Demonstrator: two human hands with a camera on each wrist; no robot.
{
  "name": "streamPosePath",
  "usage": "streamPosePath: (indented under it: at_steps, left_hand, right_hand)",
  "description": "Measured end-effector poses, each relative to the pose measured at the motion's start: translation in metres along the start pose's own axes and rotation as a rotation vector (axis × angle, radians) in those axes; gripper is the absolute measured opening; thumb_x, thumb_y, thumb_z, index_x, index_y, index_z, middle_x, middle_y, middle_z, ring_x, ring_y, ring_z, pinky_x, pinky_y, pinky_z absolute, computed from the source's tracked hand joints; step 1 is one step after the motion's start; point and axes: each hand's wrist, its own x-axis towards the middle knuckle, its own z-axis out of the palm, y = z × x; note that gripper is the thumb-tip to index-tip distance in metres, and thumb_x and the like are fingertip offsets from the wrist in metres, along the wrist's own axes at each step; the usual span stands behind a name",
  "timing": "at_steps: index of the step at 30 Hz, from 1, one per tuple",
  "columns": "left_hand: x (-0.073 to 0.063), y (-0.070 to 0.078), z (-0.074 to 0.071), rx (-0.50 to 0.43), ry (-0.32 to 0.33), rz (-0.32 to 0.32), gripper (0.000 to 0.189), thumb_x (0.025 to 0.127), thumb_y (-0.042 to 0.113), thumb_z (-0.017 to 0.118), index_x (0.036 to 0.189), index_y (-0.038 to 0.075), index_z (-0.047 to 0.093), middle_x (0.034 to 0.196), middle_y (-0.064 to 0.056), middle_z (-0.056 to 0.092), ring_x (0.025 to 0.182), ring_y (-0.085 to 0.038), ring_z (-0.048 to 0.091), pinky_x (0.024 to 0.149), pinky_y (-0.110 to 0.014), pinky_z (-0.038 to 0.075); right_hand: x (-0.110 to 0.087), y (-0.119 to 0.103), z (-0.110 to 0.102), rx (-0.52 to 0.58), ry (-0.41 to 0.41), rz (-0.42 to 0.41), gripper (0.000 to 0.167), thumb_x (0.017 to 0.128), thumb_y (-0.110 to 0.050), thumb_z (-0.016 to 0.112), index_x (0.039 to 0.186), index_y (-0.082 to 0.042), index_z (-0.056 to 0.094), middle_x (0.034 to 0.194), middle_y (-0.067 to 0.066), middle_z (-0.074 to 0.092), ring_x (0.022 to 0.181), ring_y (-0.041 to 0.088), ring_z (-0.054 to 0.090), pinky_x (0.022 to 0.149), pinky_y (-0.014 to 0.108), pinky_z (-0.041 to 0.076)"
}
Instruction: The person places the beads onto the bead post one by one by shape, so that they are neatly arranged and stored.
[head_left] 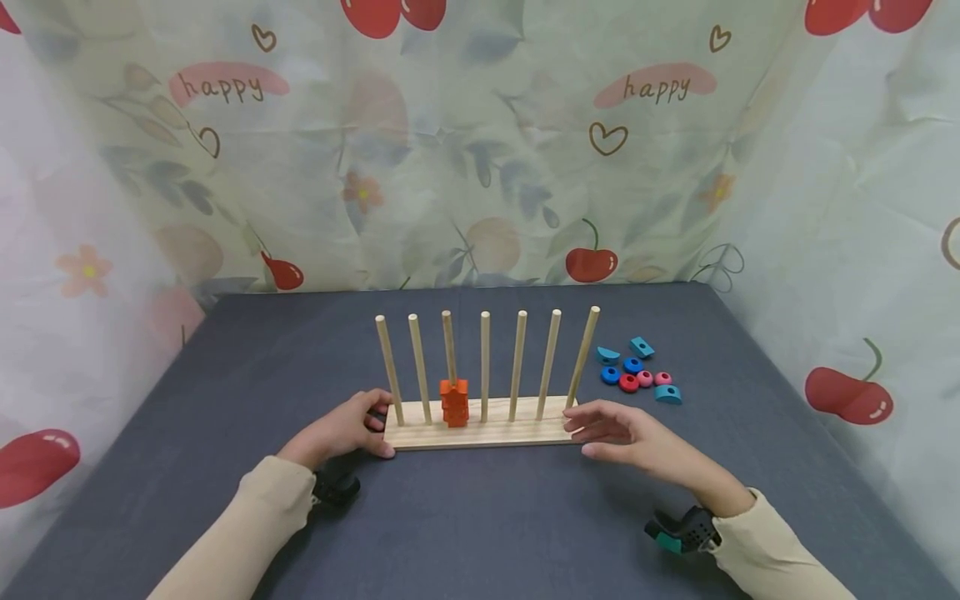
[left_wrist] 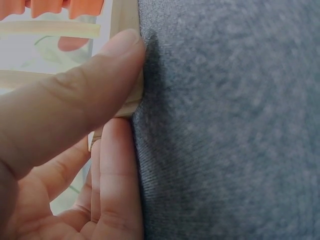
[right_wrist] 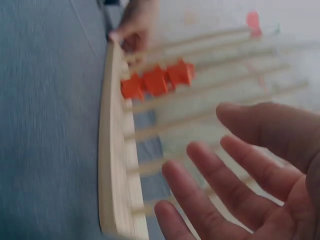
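Note:
A wooden peg board [head_left: 495, 433] with several upright pegs stands in the middle of the table. Orange star-shaped beads [head_left: 454, 404] are stacked low on its third peg from the left; the right wrist view shows three orange beads [right_wrist: 156, 82] on that peg. My left hand [head_left: 351, 429] grips the board's left end, its thumb [left_wrist: 100, 75] at the front edge and the other fingers around the end. Beside the right end is my right hand [head_left: 618, 432], its fingers spread and slightly bent, overlapping the board's corner in the head view. In the right wrist view nothing lies between its fingers.
Behind the board's right end lies a loose group of beads: blue rounds [head_left: 611, 375], a red round [head_left: 628, 383], pink ones [head_left: 663, 378], and light-blue blocks [head_left: 667, 394]. Patterned cloth [head_left: 450, 167] hangs around the dark table [head_left: 480, 517].

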Motion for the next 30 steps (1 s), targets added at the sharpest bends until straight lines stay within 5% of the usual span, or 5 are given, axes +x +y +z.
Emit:
streamPosePath:
  at_steps: [13, 23, 30]
  left_hand:
    - [0.000, 0.002, 0.001, 0.005, 0.007, -0.006, 0.075, 0.069, 0.008, 0.087, 0.133, 0.003, 0.047, 0.124, -0.016, 0.043, 0.109, -0.028, 0.052, 0.090, -0.041, 0.047]
    - [0.001, 0.003, 0.000, 0.002, 0.001, -0.014, 0.075, 0.070, 0.008, 0.086, 0.133, 0.003, 0.047, 0.125, -0.016, 0.043, 0.109, -0.029, 0.052, 0.090, -0.041, 0.047]
    - [0.000, 0.003, 0.000, 0.011, -0.003, -0.014, 0.076, 0.069, 0.008, 0.087, 0.133, 0.002, 0.047, 0.124, -0.016, 0.043, 0.109, -0.028, 0.052, 0.090, -0.041, 0.047]
  right_hand:
    - [-0.015, 0.030, -0.053, -0.028, 0.219, -0.002, 0.048, 0.097, -0.013, 0.058, 0.135, 0.011, 0.042, 0.126, 0.028, 0.056, 0.106, 0.009, 0.065, 0.087, 0.028, 0.053]
    - [0.006, 0.036, -0.077, -0.089, 0.308, 0.108, 0.047, 0.098, -0.020, 0.058, 0.136, 0.004, 0.045, 0.132, 0.028, 0.053, 0.111, 0.013, 0.062, 0.090, 0.028, 0.052]
    - [0.029, 0.037, -0.084, -0.159, 0.387, 0.172, 0.044, 0.098, -0.021, 0.057, 0.135, 0.001, 0.047, 0.136, 0.022, 0.052, 0.118, 0.031, 0.056, 0.092, 0.039, 0.051]
